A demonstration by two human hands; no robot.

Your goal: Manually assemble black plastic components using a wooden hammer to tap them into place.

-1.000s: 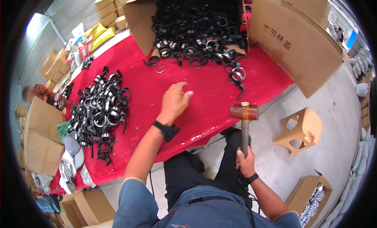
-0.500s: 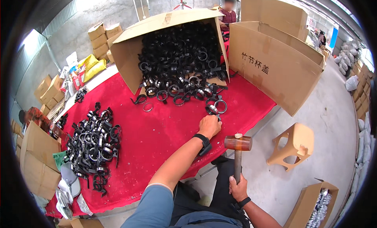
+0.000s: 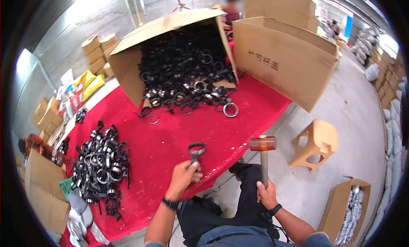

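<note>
Since half a second ago, my left hand [image 3: 184,176] has come back from the loose pieces by the open carton to the near side of the table, now with a black ring piece [image 3: 196,153] in it. Left grip: thumb and fingers closed on the piece's narrow tail; the ring part sticks out past my fingertips, pointing away from me, above the red cloth [image 3: 157,162]. Right hand [image 3: 267,196]: fingers wrapped round the handle of a mallet [image 3: 263,143], brown head up, just off the table edge. Left of my left hand, well apart: a pile of black and silver ring pieces [image 3: 102,164] on the cloth. Farther off, the open carton [image 3: 128,72] lies with a heap of black rings [image 3: 179,59] spilling out; a silver ring [image 3: 230,116] sits at the heap's right front. Writing: short row of dark printed characters on the side of the upright carton [image 3: 298,64], right of the heap. Right, on the floor: tan stool [image 3: 324,136], long box [image 3: 334,208] of silver items [image 3: 351,213].
</note>
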